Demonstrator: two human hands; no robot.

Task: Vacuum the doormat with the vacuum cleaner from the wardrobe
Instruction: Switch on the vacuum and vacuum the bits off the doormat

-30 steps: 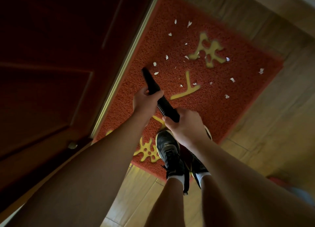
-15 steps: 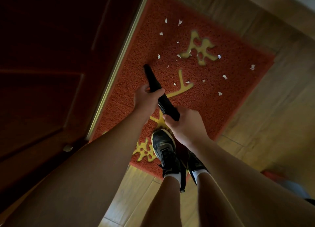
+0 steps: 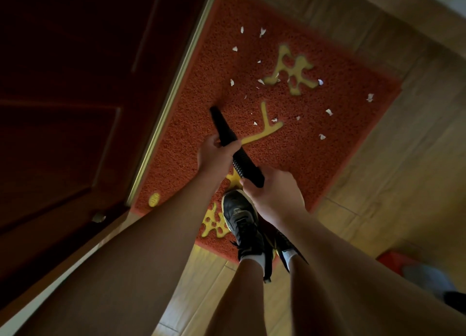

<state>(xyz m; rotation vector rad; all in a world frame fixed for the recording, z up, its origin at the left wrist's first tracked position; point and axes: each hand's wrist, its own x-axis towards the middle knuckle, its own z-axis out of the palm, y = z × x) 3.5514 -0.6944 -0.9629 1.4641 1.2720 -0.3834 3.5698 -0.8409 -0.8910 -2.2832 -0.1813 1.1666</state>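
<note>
A red doormat (image 3: pixel 191 134) with yellow characters lies on the wooden floor beside a dark door. Several white paper scraps (image 3: pixel 327 112) are scattered over its far half. I hold a black handheld vacuum cleaner (image 3: pixel 248 168) pointed down at the mat, its narrow nozzle (image 3: pixel 219 120) ending near the mat's left side. My left hand (image 3: pixel 214 154) grips the nozzle section. My right hand (image 3: pixel 274 194) grips the rear body, which it mostly hides. Both of my black shoes stand on the mat's near edge.
A dark wooden door (image 3: pixel 75 96) with a metal threshold strip (image 3: pixel 174 88) runs along the mat's left edge. My black shoes (image 3: pixel 242 222) and bare legs fill the lower middle. A red and grey object (image 3: pixel 408 267) sits on the floor at the right.
The view has shifted slightly, and the mat now sits a little lower and more to the left in frame. My hands keep the same grip on the vacuum cleaner.
</note>
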